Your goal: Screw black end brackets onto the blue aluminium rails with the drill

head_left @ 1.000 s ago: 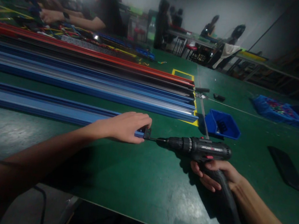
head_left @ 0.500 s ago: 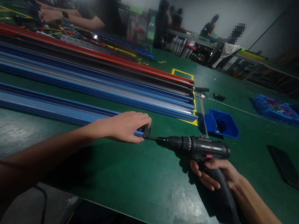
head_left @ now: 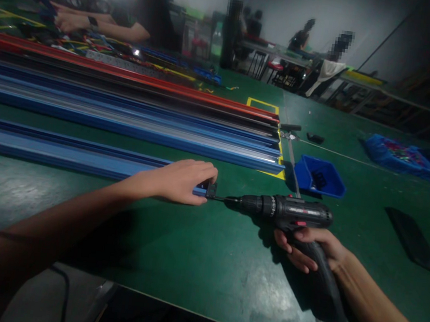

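Observation:
My left hand (head_left: pixel 185 181) is wrapped over the right end of a long blue metal profile (head_left: pixel 62 154) that lies on the green table. A small black end piece (head_left: pixel 212 190) sits at the tip of this profile, beside my fingertips. My right hand (head_left: pixel 310 248) grips a black cordless drill (head_left: pixel 298 211) by its handle. The drill lies level and points left, its bit (head_left: pixel 220 199) reaching the black end piece. Whether a screw is at the tip of the bit is too small to tell.
More blue, black and red profiles (head_left: pixel 164 123) lie side by side behind. To the right are a blue bin (head_left: pixel 337 184) with black parts, a black flat object (head_left: pixel 413 237) and a blue tray (head_left: pixel 376 152) of small parts. A co-worker's hands (head_left: pixel 69 22) work across the table.
Both hands, the drill and the profile keep their places. Only the view has shifted very slightly.

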`<action>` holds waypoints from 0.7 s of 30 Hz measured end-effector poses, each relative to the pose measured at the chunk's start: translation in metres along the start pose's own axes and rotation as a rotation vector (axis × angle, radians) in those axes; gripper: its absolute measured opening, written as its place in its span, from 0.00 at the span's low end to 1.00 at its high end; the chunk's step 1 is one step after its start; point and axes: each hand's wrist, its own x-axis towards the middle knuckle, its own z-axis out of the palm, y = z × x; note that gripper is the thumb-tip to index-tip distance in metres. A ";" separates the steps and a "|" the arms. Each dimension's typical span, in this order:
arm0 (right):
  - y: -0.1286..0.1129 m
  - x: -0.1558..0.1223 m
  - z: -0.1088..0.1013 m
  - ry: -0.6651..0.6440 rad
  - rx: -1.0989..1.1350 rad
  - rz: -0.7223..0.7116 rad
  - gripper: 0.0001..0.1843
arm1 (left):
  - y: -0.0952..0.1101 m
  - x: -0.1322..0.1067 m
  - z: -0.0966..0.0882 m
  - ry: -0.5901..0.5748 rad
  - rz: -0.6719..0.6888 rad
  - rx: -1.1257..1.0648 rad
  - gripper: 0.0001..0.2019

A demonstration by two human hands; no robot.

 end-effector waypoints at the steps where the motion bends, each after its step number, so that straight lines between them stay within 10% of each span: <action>1: 0.000 0.000 0.000 -0.004 0.003 -0.002 0.16 | 0.000 0.000 0.000 0.000 -0.003 0.001 0.15; 21: 0.001 0.000 -0.004 -0.047 0.051 0.018 0.16 | -0.001 0.003 0.001 -0.009 0.008 0.005 0.15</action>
